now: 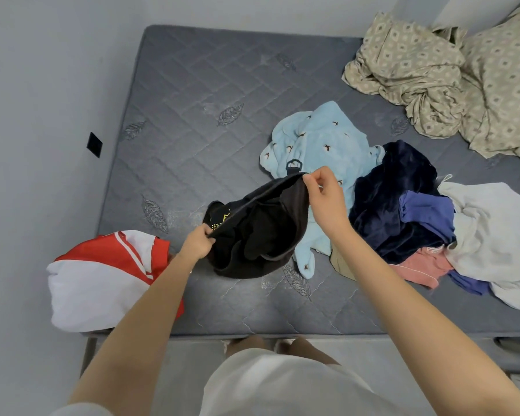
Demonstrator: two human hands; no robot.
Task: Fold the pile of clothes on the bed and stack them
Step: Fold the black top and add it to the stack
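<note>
A black garment (261,229) with a small yellow print hangs just above the grey quilted mattress (192,115). My left hand (197,243) grips its near-left edge and my right hand (323,195) pinches its far-right edge, stretching the hem between them. Behind it lies a light blue garment (318,139) with small dark bird marks. To the right is a loose pile: a dark navy piece (388,199), a blue-purple piece (427,211), a pink piece (424,265) and a white piece (493,235). A red and white garment (102,280) sits folded at the bed's near-left corner.
A crumpled beige patterned sheet (433,79) fills the far right corner of the bed. A grey wall (42,115) runs along the bed's left side with a small black square (94,144) on it. The mattress's near edge is just in front of my legs.
</note>
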